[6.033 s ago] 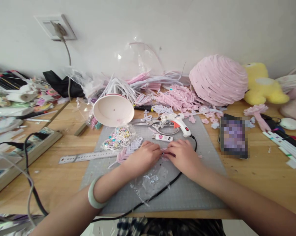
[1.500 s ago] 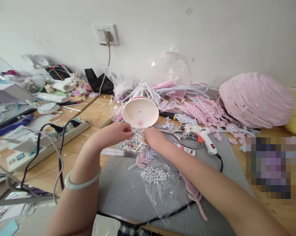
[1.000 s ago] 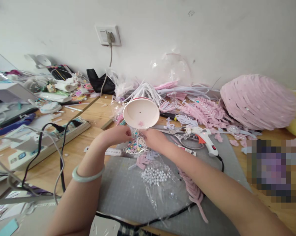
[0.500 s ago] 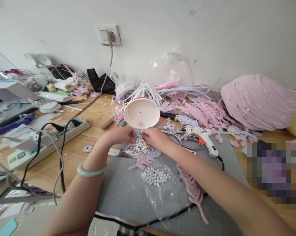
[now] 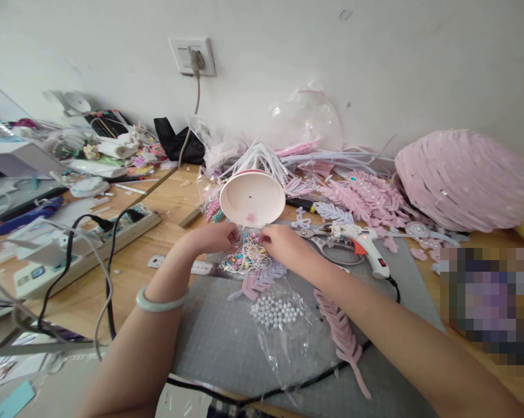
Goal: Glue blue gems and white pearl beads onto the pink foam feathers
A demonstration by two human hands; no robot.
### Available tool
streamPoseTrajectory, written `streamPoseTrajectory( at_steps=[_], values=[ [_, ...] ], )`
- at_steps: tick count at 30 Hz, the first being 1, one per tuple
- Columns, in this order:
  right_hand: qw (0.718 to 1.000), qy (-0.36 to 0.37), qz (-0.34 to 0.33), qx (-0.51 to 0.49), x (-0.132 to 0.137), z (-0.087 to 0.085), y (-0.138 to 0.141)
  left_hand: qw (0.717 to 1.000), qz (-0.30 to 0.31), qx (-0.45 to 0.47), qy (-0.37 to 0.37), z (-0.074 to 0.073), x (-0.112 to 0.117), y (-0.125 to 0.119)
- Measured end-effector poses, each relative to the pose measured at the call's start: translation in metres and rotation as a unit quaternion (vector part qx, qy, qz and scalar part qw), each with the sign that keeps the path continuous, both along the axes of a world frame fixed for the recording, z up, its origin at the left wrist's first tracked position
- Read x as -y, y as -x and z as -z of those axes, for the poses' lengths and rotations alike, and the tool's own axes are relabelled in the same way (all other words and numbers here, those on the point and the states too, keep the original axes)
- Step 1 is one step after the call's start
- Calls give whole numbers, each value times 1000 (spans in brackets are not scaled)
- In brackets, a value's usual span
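Observation:
A clear plastic bag (image 5: 244, 264) holds a tangle of thin white cords with coloured beads, blue, yellow and pink among them. My left hand (image 5: 221, 237) is closed in a pinch at the bag's upper left edge. On the opposite edge my right hand (image 5: 279, 241) is pinched shut too, and the beaded cords show between the two hands. Just behind them a white bowl-shaped cup (image 5: 253, 200) lies on its side, mouth facing me. Close below the bag are a pink-and-lilac fuzzy leaf (image 5: 262, 281) and a clear bag of white pearl beads (image 5: 275, 310).
A white glue gun (image 5: 373, 255) and scissors (image 5: 320, 241) lie right of my hands on the grey cutting mat (image 5: 214, 342). Pink fuzzy stems (image 5: 366, 194) and a large pink wrapped ball (image 5: 465, 180) sit farther right. A power strip (image 5: 126, 238) with cables stands at left.
My right hand has moved slightly right, away from my left. The gap between the hands is wider, and more of the coloured beads shows there.

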State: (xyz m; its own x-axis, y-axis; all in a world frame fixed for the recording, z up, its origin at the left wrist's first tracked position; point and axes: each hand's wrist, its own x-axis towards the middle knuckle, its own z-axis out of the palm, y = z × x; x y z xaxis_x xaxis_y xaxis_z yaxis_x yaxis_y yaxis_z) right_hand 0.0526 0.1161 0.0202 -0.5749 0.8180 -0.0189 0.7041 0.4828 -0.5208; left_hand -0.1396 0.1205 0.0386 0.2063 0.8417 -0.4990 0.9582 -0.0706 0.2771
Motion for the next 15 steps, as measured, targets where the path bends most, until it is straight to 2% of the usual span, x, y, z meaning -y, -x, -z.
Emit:
streamPoseTrajectory(
  at_steps=[4, 11, 15],
  values=[
    [999, 4, -42, 6, -2, 2, 3, 1000, -2, 5, 1, -1, 0, -1],
    [998, 15, -61, 8, 0, -3, 6, 1000, 3, 8, 3, 2, -1, 1],
    [998, 11, -61, 8, -1, 2, 8, 1000, 8, 10, 7, 3, -2, 2]
  ],
)
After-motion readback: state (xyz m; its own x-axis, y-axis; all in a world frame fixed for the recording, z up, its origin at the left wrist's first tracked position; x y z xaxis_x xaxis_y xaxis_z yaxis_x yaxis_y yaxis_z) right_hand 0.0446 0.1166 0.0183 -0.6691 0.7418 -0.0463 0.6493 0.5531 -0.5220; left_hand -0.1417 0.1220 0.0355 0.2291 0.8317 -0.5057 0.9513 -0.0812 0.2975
